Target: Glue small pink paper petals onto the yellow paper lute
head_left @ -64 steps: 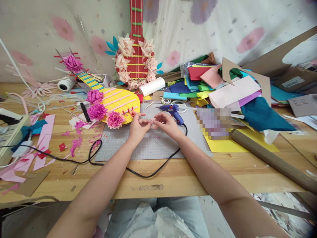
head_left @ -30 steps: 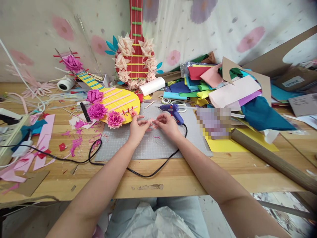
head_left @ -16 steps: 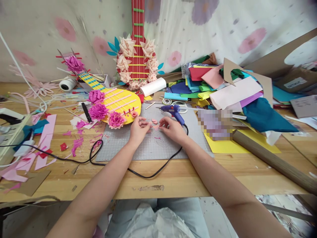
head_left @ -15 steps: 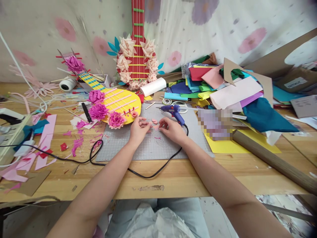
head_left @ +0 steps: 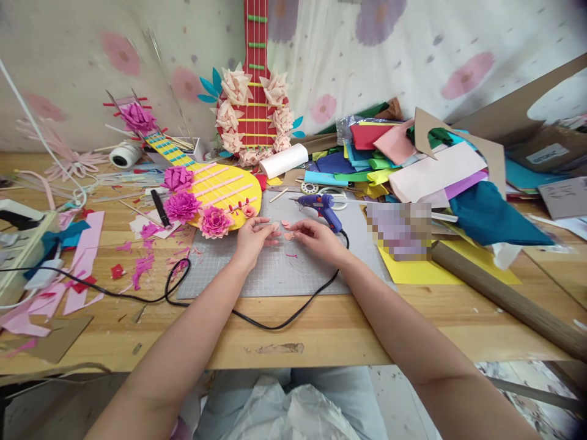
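Note:
My left hand (head_left: 251, 242) is closed in a pinch above the grey cutting mat (head_left: 257, 278), with a small pink paper petal (head_left: 275, 227) at its fingertips. Facing it, my right hand (head_left: 318, 239) has its thumb and fingers pressed together at another pink paper petal (head_left: 288, 235). One more petal lies just beyond those fingertips on the mat. Behind the right hand rests a blue glue gun (head_left: 321, 206), its black cord curving round the hand. A yellow paper guitar (head_left: 232, 192) with pink and magenta paper flowers lies beside my left hand.
A red guitar (head_left: 255, 122) with pale paper flowers stands against the curtain. Colourful paper and felt (head_left: 431, 171) are heaped at the back right, near a brown tube (head_left: 499, 293). Pink scraps (head_left: 85, 263) and a power strip (head_left: 27, 256) lie on the left.
My left hand has drawn slightly left, away from the petals on the mat. My right fingertips have shifted a little left, to the near petal.

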Available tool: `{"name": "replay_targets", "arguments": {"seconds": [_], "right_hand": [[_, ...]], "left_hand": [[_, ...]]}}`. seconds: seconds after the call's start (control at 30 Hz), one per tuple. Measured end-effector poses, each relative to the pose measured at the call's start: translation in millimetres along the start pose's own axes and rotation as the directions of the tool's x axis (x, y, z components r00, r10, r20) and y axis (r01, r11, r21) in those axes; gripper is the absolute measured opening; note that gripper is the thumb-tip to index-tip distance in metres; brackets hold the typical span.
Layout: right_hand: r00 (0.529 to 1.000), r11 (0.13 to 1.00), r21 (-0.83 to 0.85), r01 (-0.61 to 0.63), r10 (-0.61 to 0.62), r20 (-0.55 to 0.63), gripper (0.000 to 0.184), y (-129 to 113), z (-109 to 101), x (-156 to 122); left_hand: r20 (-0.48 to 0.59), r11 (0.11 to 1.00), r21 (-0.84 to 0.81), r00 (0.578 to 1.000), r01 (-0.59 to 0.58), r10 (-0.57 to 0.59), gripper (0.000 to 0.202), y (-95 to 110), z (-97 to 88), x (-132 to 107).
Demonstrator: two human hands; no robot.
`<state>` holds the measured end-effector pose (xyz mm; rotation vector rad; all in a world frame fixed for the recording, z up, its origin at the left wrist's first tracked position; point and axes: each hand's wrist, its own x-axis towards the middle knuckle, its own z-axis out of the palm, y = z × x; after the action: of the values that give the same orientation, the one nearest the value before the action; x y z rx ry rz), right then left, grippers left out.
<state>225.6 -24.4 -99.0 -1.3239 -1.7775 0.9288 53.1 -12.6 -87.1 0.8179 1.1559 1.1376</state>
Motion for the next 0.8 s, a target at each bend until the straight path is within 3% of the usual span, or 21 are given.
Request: {"name": "replay_targets", "arguments": {"seconds": [0.23,0.43,0.63,0.8], "right_hand": [[0.996,0.988,0.128,-0.084,0.087,-0.017,0.017,9,-1,5],[0.982,0.964,0.197,-0.18,0.189,-0.027,0.033,14,1,7],[0.989,0.965,0.221,-0.142,0.146,0.0,0.045,4,5,6],[0.979,0.95,0.24,-0.201,0.203,0.017,0.051,1,5,6]], "left_hand": [[0.011,1.0,0.005,1.0,-0.022,0.021,0.028,-4,0.1,1],[0.016,1.0,0.003,1.0,-0.022,0.022,0.023,-5,2.2,0],[0.029,1.0,0.01,0.999,-0.021,0.021,0.026,-5,2.7,-2],[0.03,1.0,-0.001,0.999,-0.018,0.018,0.025,-5,2.8,-2]]}}
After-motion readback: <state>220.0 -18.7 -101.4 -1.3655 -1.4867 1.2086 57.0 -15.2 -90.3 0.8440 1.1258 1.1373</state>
